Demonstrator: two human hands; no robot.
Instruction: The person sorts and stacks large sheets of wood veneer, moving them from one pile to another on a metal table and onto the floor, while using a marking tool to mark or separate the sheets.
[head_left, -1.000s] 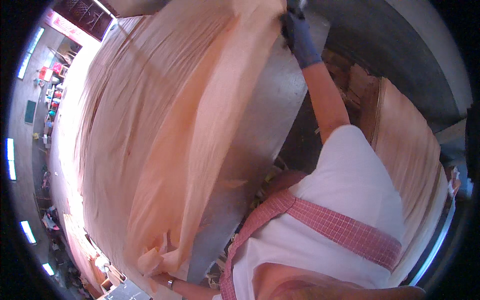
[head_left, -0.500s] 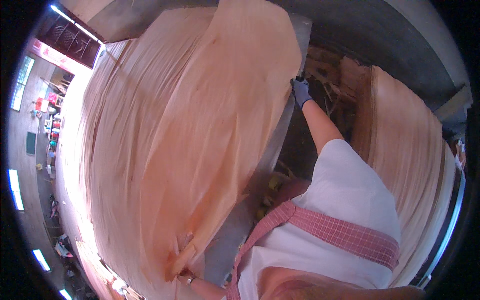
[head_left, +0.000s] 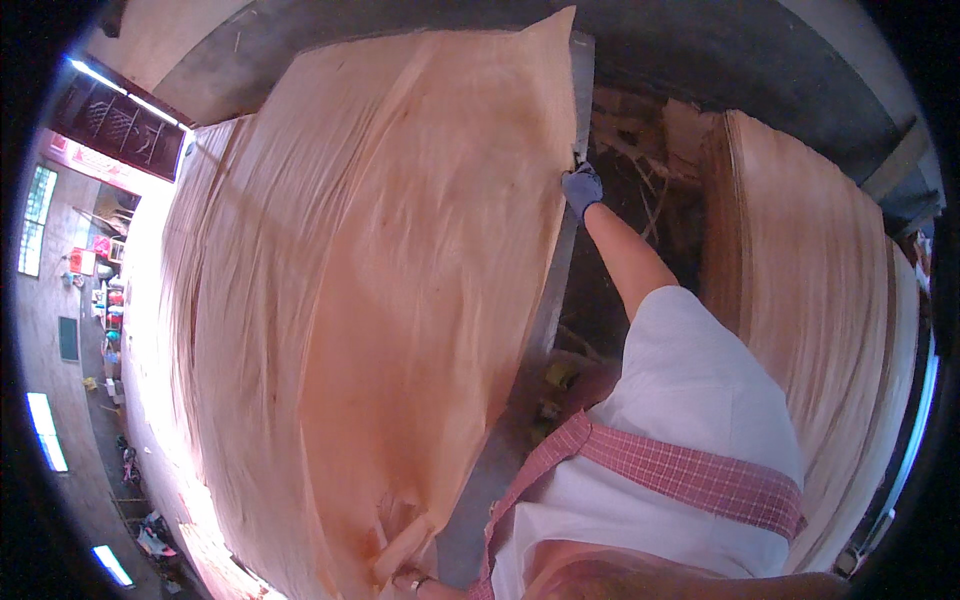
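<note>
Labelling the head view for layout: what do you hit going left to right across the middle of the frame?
Workshop floor → large veneer sheet → grey table edge → right hand in a blue glove, at the sheet's edge → white sleeve → stack of veneer sheets.

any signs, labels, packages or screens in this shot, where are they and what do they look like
Red sign or banner strip: far left, under the dark latticed panel, too small to make out more.
Dark green board: on the left wall, an upright rectangle; it may be a noticeboard.
No packages, labels or screens show. Neither the wood veneer sheet nor the veneer stack at right carries a label.
</note>
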